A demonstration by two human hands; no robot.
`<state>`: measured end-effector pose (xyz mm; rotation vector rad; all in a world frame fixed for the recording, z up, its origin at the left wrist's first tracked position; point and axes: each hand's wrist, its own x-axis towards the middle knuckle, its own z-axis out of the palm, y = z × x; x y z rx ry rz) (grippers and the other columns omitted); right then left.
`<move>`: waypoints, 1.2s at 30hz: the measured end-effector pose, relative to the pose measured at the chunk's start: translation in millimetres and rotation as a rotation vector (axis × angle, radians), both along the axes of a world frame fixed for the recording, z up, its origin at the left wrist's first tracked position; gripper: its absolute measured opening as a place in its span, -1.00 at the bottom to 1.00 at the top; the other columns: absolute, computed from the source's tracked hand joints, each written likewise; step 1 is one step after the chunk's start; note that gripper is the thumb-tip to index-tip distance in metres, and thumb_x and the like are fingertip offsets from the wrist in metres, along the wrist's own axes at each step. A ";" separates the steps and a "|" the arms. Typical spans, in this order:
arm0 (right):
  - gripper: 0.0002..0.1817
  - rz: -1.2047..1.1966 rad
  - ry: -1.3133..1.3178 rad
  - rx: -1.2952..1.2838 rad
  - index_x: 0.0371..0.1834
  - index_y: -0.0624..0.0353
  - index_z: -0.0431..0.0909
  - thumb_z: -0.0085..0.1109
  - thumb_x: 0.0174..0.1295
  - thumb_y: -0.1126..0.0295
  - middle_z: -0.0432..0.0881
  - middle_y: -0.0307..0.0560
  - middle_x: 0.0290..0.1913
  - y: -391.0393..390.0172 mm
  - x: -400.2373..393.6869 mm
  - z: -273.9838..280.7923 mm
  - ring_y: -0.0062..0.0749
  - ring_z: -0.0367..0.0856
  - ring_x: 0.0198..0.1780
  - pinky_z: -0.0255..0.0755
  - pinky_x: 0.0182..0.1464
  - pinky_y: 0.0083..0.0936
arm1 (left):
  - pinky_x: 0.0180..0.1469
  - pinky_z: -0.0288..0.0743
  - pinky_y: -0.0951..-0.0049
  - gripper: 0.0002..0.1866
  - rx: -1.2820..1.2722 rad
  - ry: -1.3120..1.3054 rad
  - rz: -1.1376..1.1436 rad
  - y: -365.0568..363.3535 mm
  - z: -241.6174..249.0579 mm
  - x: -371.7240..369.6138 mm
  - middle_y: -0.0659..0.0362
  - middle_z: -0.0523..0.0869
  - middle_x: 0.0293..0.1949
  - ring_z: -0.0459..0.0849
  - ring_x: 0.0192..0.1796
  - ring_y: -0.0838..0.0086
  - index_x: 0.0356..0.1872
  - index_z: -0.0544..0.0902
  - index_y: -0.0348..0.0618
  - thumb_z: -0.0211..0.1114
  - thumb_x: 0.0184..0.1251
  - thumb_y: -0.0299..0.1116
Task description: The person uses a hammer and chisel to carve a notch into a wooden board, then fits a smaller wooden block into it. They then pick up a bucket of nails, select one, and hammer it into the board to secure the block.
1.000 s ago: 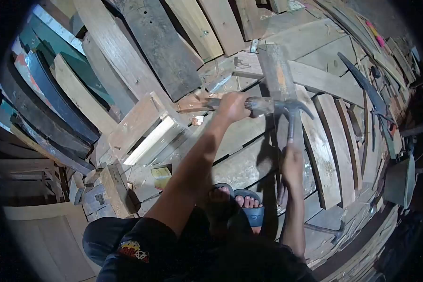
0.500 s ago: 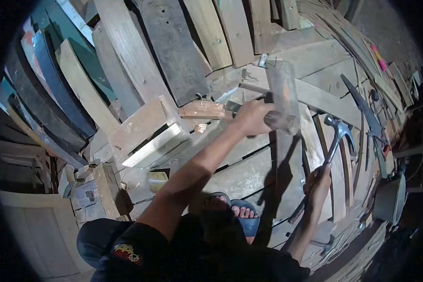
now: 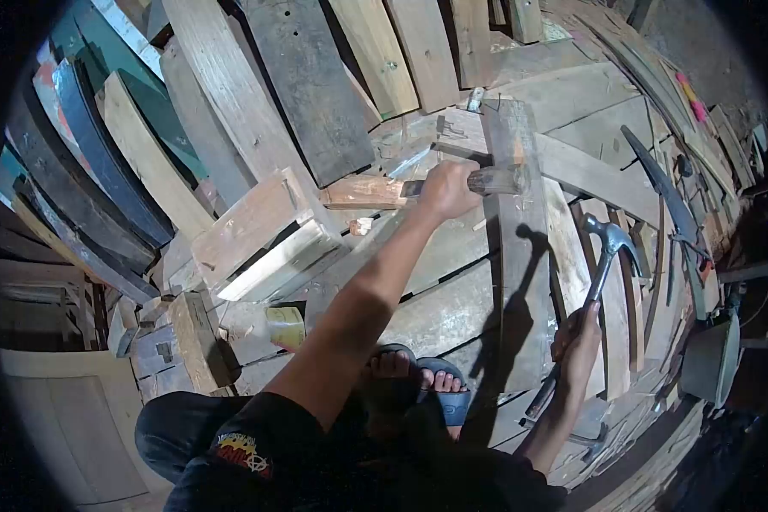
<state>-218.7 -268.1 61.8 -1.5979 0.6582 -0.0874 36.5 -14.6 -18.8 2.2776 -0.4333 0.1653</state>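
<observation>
My left hand (image 3: 448,191) is closed in a fist around a thick, dark wooden handle (image 3: 499,179), whose blunt end sticks out to the right. A dark part of it shows left of the fist, beside an orange-brown wood block (image 3: 363,193); what kind of tool it is I cannot tell. Beneath the handle's end lies a long grey board (image 3: 521,290), with the hand's shadow on it. My right hand (image 3: 578,341) grips a claw hammer (image 3: 604,264) by its handle, head pointing up and away from me.
Several planks (image 3: 303,94) stand in a row at the back left. A boxy wooden piece (image 3: 252,230) and a yellowish can (image 3: 285,327) sit left of my arm. A handsaw (image 3: 670,200) lies at the right, with a second hammer (image 3: 596,442) below. My sandalled feet (image 3: 444,388) rest on the boards.
My left hand has moved slightly up, and the handle has swung from slanting downward to nearly level, pointing right. The right hand with the hammer has barely shifted.
</observation>
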 end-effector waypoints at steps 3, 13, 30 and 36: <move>-0.33 0.018 -0.023 -0.037 -0.49 -0.07 0.32 -0.16 0.71 -0.32 0.22 -0.44 -0.68 -21.9 2.9 7.3 -0.67 0.14 -0.72 -0.04 -0.67 -0.56 | -0.05 0.72 -0.12 -0.73 0.050 -0.006 -0.020 -1.7 -11.4 -0.3 -0.21 0.82 -0.32 0.81 -0.19 -0.23 -0.27 0.80 -0.16 0.52 0.04 -0.24; -0.37 -0.058 -0.136 -0.916 -0.47 0.21 0.38 -0.10 0.78 -0.01 0.31 -0.19 -0.58 -9.7 42.6 -63.1 -0.42 0.29 -0.50 0.20 -0.41 -0.27 | -0.07 0.71 -0.11 -0.78 0.086 -0.030 -0.086 0.0 -13.2 -12.9 -0.12 0.83 -0.34 0.82 -0.22 -0.16 -0.30 0.81 -0.10 0.52 0.02 -0.27; -0.40 -0.042 -0.168 -1.032 -0.35 0.26 0.56 -0.06 0.76 -0.03 0.39 -0.14 -0.56 -10.0 46.3 -68.4 -0.34 0.47 -0.45 0.37 -0.35 -0.24 | -0.04 0.74 -0.02 -0.66 0.182 -0.012 -0.041 15.7 -17.6 -3.2 -0.14 0.85 -0.29 0.85 -0.19 -0.12 -0.14 0.86 -0.02 0.53 -0.03 -0.32; -0.43 0.180 0.066 -0.274 -0.41 0.15 0.51 -0.03 0.77 -0.01 0.38 -0.38 -0.51 18.1 50.7 -42.4 -0.62 0.29 -0.43 0.18 -0.38 -0.40 | -0.05 0.72 -0.06 -0.62 0.181 0.031 -0.047 20.5 -9.0 -6.4 -0.15 0.84 -0.29 0.83 -0.19 -0.15 -0.09 0.87 -0.02 0.52 -0.06 -0.39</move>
